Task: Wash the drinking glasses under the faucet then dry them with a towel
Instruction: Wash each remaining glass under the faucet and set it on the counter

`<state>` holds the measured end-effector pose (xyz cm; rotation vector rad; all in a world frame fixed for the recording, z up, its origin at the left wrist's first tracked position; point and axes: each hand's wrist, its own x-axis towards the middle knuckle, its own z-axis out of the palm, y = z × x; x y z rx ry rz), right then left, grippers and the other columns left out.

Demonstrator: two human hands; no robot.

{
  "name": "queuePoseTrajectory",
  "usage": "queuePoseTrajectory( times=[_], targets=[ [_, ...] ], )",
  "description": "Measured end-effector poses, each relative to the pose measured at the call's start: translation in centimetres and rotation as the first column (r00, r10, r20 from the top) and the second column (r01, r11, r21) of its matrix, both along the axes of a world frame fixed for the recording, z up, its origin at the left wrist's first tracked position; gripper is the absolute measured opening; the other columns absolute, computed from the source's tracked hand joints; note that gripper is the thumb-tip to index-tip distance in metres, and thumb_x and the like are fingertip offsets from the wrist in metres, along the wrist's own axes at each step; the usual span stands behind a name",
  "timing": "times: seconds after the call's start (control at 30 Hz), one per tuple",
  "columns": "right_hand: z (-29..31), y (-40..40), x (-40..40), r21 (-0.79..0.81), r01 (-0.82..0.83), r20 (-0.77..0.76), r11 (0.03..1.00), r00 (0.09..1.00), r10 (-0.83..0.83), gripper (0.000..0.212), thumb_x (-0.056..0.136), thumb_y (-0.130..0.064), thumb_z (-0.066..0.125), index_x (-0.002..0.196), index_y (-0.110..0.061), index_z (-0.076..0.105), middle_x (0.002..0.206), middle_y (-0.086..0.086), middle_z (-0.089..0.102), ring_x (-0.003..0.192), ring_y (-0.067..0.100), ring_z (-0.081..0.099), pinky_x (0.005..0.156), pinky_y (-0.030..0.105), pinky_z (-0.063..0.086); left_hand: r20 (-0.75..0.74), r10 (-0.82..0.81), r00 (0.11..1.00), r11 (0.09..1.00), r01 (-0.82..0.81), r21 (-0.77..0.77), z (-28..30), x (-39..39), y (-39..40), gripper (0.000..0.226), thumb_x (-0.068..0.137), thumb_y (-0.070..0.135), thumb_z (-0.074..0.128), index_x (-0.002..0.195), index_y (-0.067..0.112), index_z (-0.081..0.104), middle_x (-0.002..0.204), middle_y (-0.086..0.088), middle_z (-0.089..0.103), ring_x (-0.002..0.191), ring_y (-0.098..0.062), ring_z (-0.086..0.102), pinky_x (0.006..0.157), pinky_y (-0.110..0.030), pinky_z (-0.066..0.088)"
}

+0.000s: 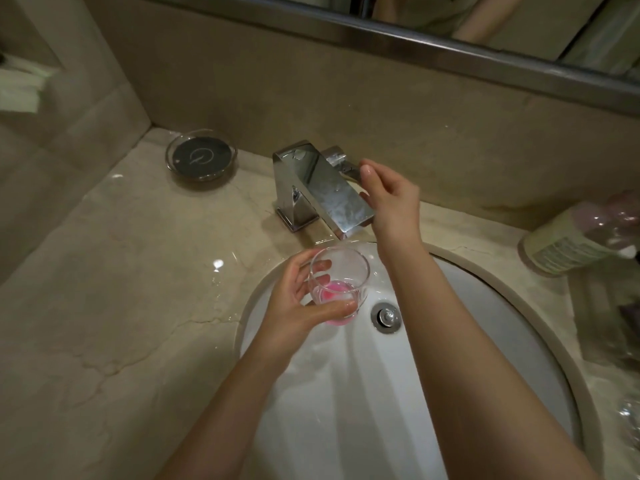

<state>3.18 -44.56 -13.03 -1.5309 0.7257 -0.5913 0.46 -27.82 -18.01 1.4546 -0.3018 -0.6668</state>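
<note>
A clear drinking glass [341,271] with a pink base is held upright over the white sink basin [485,306], just below the spout of the chrome faucet [318,188]. My left hand [298,306] grips the glass from its left side, thumb across the front. My right hand [388,199] is at the faucet's right side, fingers loosely apart, fingertips by the faucet lever [341,161]. No water stream is visible. No towel is clearly in view.
A glass soap dish [201,157] with a dark insert sits on the wet marble counter [121,289] at back left. A bottle [575,237] lies on its side at the right, with clear plastic items beside it. The drain plug [386,317] sits mid-basin.
</note>
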Motion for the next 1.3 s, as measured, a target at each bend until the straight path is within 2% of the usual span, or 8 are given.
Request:
queuePoseTrajectory(
  times=[0.23, 0.53, 0.7, 0.87, 1.0, 1.1, 1.2, 1.3],
  targets=[
    [0.2, -0.7, 0.3, -0.006, -0.043, 0.038, 0.999, 0.998, 0.043, 0.025, 0.098, -0.010, 0.055, 0.118, 0.001, 0.066, 0.105, 0.006, 0.070, 0.084, 0.000, 0.065, 0.079, 0.013, 0.052, -0.027, 0.003, 1.000, 1.000, -0.003, -0.019, -0.4, 0.7, -0.7, 0.085, 0.048, 0.028, 0.089, 0.125, 0.030, 0.054, 0.125, 0.003, 0.063, 0.115, -0.010, 0.061, 0.091, -0.025, 0.052],
    [0.2, -1.7, 1.0, 0.041, -0.049, 0.033, 0.998, 0.998, 0.048, 0.024, 0.098, -0.011, 0.054, 0.115, 0.000, 0.067, 0.098, 0.015, 0.069, 0.088, 0.014, 0.059, 0.077, 0.019, 0.050, -0.039, 0.006, 0.999, 0.999, -0.007, -0.031, -0.8, 1.0, -1.6, 0.080, 0.048, 0.032, 0.088, 0.120, 0.043, 0.055, 0.126, 0.005, 0.063, 0.116, -0.011, 0.062, 0.096, -0.032, 0.052],
    [-0.4, -2.0, 1.4, 0.041, -0.043, 0.045, 0.998, 0.998, 0.041, 0.024, 0.098, -0.011, 0.055, 0.113, 0.001, 0.068, 0.094, 0.007, 0.066, 0.089, 0.016, 0.061, 0.075, 0.018, 0.050, -0.036, 0.016, 0.999, 0.999, -0.017, -0.034, -0.8, 0.8, -1.9, 0.069, 0.050, 0.032, 0.089, 0.109, 0.055, 0.060, 0.125, 0.006, 0.064, 0.114, -0.014, 0.063, 0.093, -0.032, 0.052],
    [-1.0, -2.0, -0.1, 0.061, -0.007, 0.041, 0.998, 0.999, 0.004, 0.024, 0.098, -0.021, 0.056, 0.113, -0.007, 0.068, 0.098, 0.003, 0.068, 0.095, 0.015, 0.064, 0.088, 0.029, 0.052, -0.065, 0.000, 0.998, 0.997, -0.006, -0.081, -1.2, 1.0, -2.0, 0.078, 0.051, 0.026, 0.089, 0.121, 0.040, 0.057, 0.126, -0.001, 0.065, 0.116, -0.018, 0.063, 0.095, -0.035, 0.051],
    [-2.9, 0.1, -5.6, 0.183, -0.054, -0.033, 0.982, 0.998, 0.061, 0.020, 0.099, -0.033, 0.052, 0.094, -0.024, 0.069, 0.095, -0.007, 0.071, 0.092, 0.009, 0.068, 0.080, 0.023, 0.053, -0.115, -0.043, 0.992, 0.988, 0.025, -0.153, -1.0, 1.6, -2.2, 0.080, 0.052, 0.010, 0.086, 0.123, 0.030, 0.055, 0.123, 0.002, 0.067, 0.116, -0.017, 0.063, 0.091, -0.029, 0.054],
    [-4.9, 1.5, -8.5, 0.453, -0.130, -0.132, 0.882, 0.969, 0.210, 0.040, 0.097, -0.052, 0.041, 0.104, -0.025, 0.070, 0.102, -0.004, 0.074, 0.097, 0.016, 0.070, 0.075, 0.029, 0.056, -0.122, -0.094, 0.988, 0.983, 0.073, -0.166, -1.4, 1.8, -2.5, 0.087, 0.047, 0.018, 0.085, 0.127, 0.025, 0.053, 0.121, -0.002, 0.068, 0.116, -0.022, 0.063, 0.096, -0.036, 0.053],
    [-5.8, 1.8, -9.4, 0.726, -0.220, 0.015, 0.652, 0.952, 0.305, 0.058, 0.095, -0.060, 0.029, 0.116, -0.023, 0.067, 0.114, 0.008, 0.072, 0.107, 0.027, 0.068, 0.089, 0.048, 0.055, -0.125, -0.144, 0.982, 0.977, 0.121, -0.177, -1.9, 1.7, -2.7, 0.090, 0.049, 0.019, 0.084, 0.133, 0.018, 0.049, 0.122, -0.010, 0.067, 0.115, -0.028, 0.064, 0.094, -0.039, 0.053],
    [-6.4, 1.9, -9.5, 0.773, -0.259, 0.122, 0.579, 0.956, 0.265, 0.049, 0.091, -0.053, 0.038, 0.111, -0.020, 0.067, 0.114, 0.012, 0.071, 0.107, 0.031, 0.067, 0.081, 0.045, 0.059, -0.090, -0.139, 0.986, 0.981, 0.125, -0.147, -2.1, 2.0, -2.5, 0.083, 0.053, 0.019, 0.085, 0.130, 0.019, 0.053, 0.123, -0.007, 0.067, 0.115, -0.024, 0.063, 0.090, -0.034, 0.055]
  ],
)
